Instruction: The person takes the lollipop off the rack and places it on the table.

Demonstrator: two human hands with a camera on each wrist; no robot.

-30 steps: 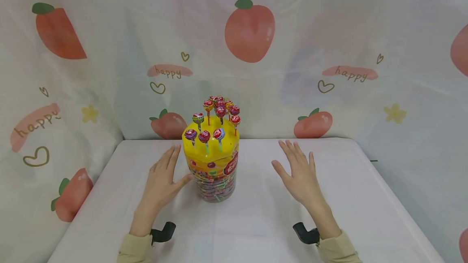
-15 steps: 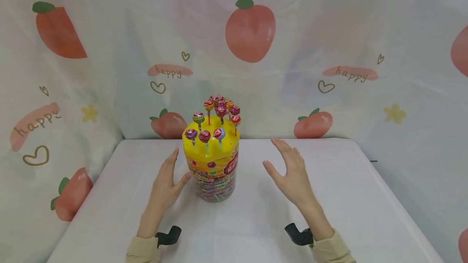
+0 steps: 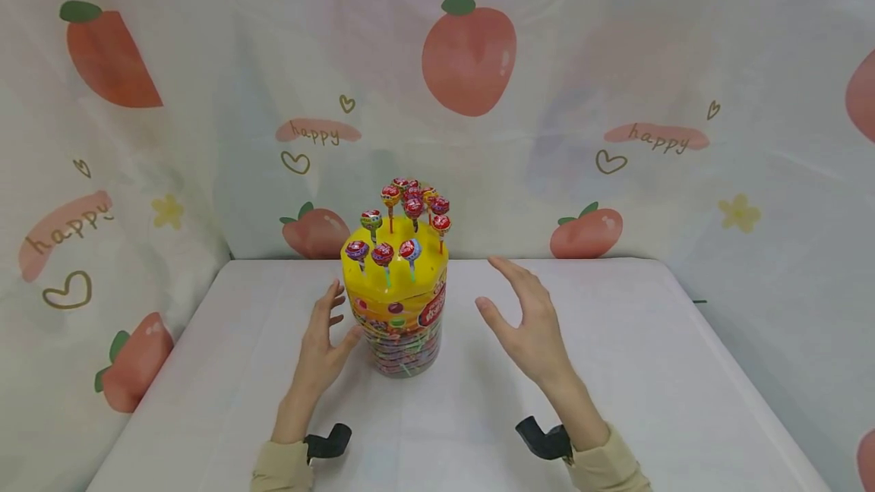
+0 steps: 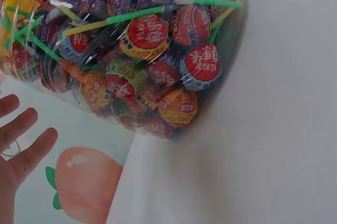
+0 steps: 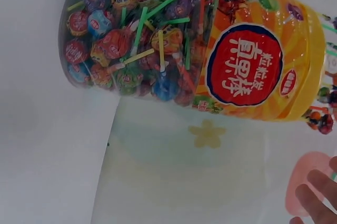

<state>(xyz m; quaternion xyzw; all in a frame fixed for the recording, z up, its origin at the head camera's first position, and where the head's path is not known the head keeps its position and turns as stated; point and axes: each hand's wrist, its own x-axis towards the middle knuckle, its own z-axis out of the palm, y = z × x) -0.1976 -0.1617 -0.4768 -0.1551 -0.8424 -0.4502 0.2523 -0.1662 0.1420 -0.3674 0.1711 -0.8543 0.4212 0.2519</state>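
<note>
A clear plastic jar (image 3: 403,351) packed with wrapped lollipops stands upright on the table, left of the middle. Its yellow lid (image 3: 390,279) has several lollipops (image 3: 383,255) stuck upright in it. My left hand (image 3: 321,351) is at the jar's left side, fingers spread, thumb tip right by the wall. Over the table to the right of the jar, my right hand (image 3: 529,329) holds nothing, thumb and fingers apart, with a gap to the jar. The right wrist view shows the jar's orange label (image 5: 253,60); the left wrist view shows the lollipops (image 4: 145,37) inside.
The table (image 3: 615,370) has a white cover. Behind it and along the sides hangs a pale curtain (image 3: 533,196) printed with peaches, hearts and flowers. A black strap mount sits on each wrist, below beige sleeves (image 3: 608,465).
Both hands have moved inward toward the jar, the right one leftward by more. The left hand's fingers have bent a little. The jar stays where it was.
</note>
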